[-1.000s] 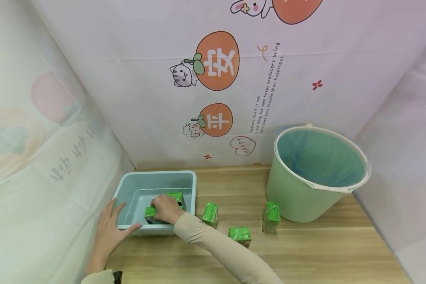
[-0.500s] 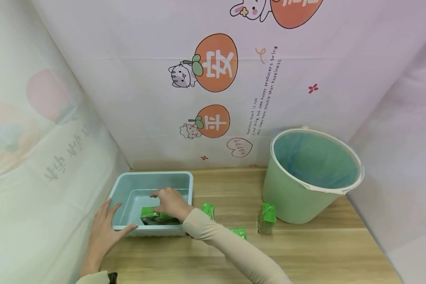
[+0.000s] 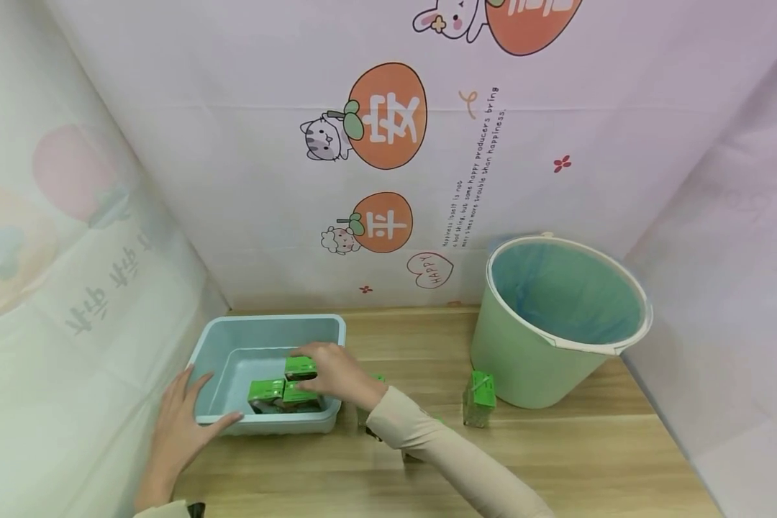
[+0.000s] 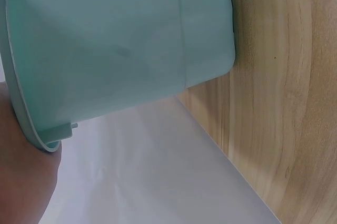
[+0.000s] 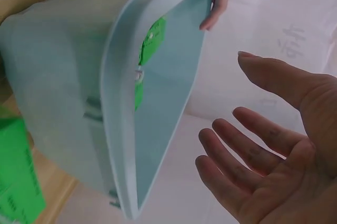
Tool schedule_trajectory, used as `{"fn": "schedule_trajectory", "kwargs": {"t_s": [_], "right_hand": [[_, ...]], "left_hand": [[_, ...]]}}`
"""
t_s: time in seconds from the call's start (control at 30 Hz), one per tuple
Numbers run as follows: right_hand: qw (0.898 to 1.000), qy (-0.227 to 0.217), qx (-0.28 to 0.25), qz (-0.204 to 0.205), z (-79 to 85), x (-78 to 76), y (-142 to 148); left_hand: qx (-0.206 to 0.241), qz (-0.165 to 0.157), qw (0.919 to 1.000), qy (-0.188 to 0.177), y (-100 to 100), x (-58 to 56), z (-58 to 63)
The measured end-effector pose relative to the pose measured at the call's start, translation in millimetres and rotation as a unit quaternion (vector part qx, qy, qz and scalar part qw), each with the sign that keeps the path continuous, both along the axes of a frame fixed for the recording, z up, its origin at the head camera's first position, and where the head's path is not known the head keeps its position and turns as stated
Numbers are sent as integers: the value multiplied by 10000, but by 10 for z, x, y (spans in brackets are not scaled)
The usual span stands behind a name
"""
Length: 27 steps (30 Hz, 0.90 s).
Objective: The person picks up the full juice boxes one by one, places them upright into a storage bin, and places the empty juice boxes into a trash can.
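Observation:
A light blue plastic bin (image 3: 278,324) stands at the left of the table, with three green-topped drink cartons (image 3: 265,392) grouped in its front right part. My left hand (image 3: 178,432) holds the bin's front left corner, fingers over the left rim and thumb on the front rim. Over the bin's right rim hovers my right hand (image 3: 337,370); in the right wrist view, its spread fingers (image 5: 237,166) have nothing between them. Two more cartons by the bin are mostly hidden behind the right forearm; one carton (image 5: 18,171) shows in the right wrist view.
A tall pale green bucket (image 3: 531,352), lined with a clear bag, stands at the back right. In front of it is another drink carton (image 3: 480,396). Printed cloth (image 3: 259,201) hangs behind and on both sides of the wooden table (image 3: 557,460).
My right hand has let go of a carton in the bin and drawn back up and to the right. The left hand keeps its place on the bin. The view has shifted slightly.

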State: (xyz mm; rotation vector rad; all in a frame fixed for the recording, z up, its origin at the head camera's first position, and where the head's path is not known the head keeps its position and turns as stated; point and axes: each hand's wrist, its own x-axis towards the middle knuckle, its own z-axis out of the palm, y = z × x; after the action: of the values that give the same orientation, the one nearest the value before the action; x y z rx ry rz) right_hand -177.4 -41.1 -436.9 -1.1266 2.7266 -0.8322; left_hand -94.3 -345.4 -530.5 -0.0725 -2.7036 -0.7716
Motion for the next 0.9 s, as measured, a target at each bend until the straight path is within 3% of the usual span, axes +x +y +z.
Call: {"fn": "schedule_trajectory", "kwargs": {"t_s": [0.17,0.5,0.9], "right_hand": [[9997,20,-255,-30,-35,1,207],[9948,-649,-596,-513,-76,-11,711],[9916,-721,-754,-766,-403,14,1137]], "left_hand": [[-14,1,10000,63,2,0,-4],[12,-2,9999,113,8,9,-15],[9,16,10000,85,14,2,-15]]}}
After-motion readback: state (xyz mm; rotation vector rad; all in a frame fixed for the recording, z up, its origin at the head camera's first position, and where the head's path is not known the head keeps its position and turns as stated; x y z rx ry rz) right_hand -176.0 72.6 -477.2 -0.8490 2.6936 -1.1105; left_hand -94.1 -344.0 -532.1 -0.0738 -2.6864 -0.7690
